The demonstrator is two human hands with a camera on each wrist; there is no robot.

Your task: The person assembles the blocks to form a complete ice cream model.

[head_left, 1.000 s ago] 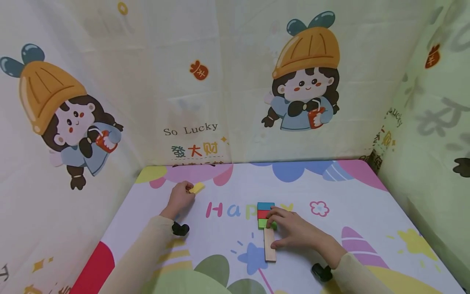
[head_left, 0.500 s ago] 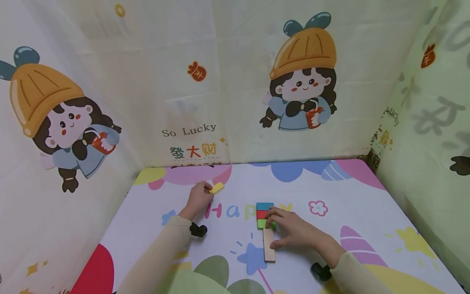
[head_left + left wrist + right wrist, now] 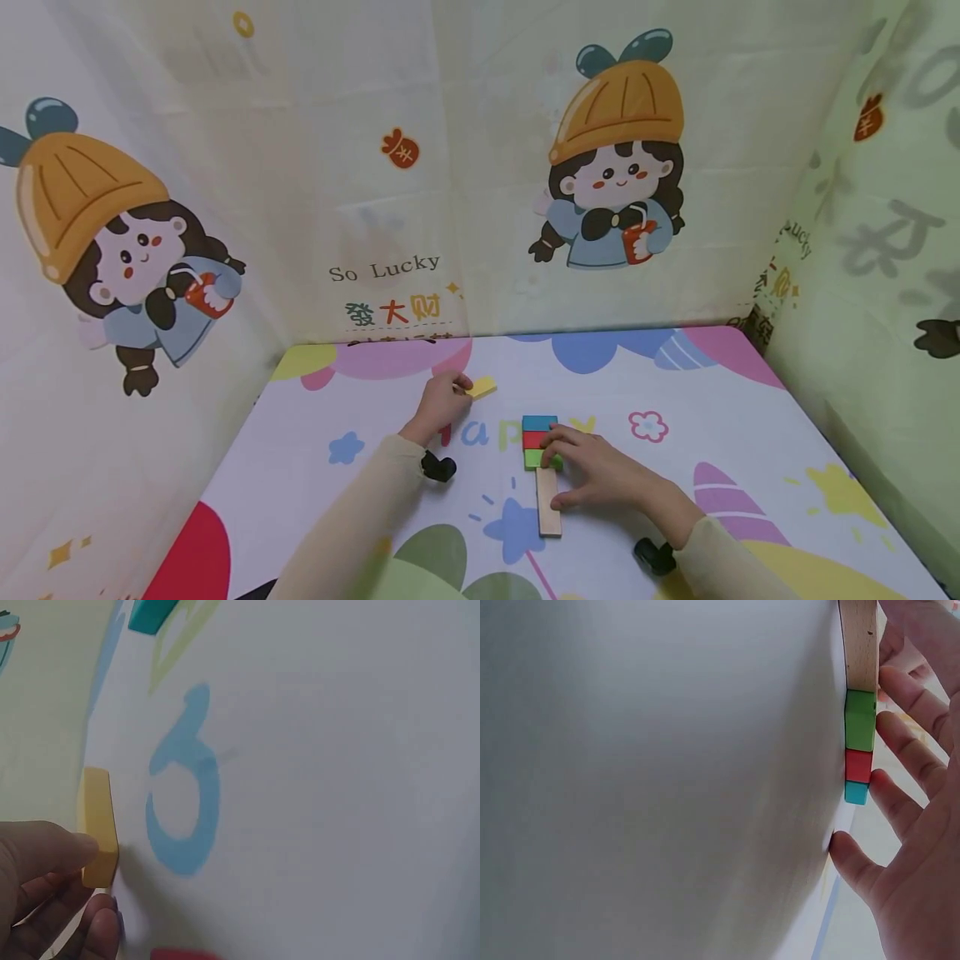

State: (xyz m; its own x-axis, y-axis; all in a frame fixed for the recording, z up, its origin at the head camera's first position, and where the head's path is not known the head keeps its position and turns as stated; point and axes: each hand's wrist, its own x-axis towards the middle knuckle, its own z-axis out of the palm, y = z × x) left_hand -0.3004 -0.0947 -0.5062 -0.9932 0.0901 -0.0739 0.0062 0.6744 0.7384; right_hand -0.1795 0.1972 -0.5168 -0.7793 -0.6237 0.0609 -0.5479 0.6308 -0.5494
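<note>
My left hand (image 3: 440, 404) pinches a yellow block (image 3: 482, 387) between thumb and fingers, toward the back of the table. In the left wrist view that yellow block (image 3: 98, 802) is held close over the printed surface. A line of blocks runs front to back: a plain wooden plank (image 3: 548, 515) nearest, then a green block (image 3: 532, 459), a red block (image 3: 533, 439) and a blue block (image 3: 540, 422) farthest. My right hand (image 3: 600, 471) lies along the line's right side, its spread fingertips (image 3: 886, 722) right at the blocks and thumb by the plank.
The blocks lie on a white printed table cover (image 3: 420, 492) with coloured letters and shapes. Cartoon-printed cloth (image 3: 480, 167) hangs at the back and both sides. A black wrist device (image 3: 438, 467) sits by the left cuff, another black device (image 3: 655, 557) by the right.
My left hand has moved to the right along the back of the table, carrying the yellow block nearer the blue block. The right hand and the line of blocks have stayed put.
</note>
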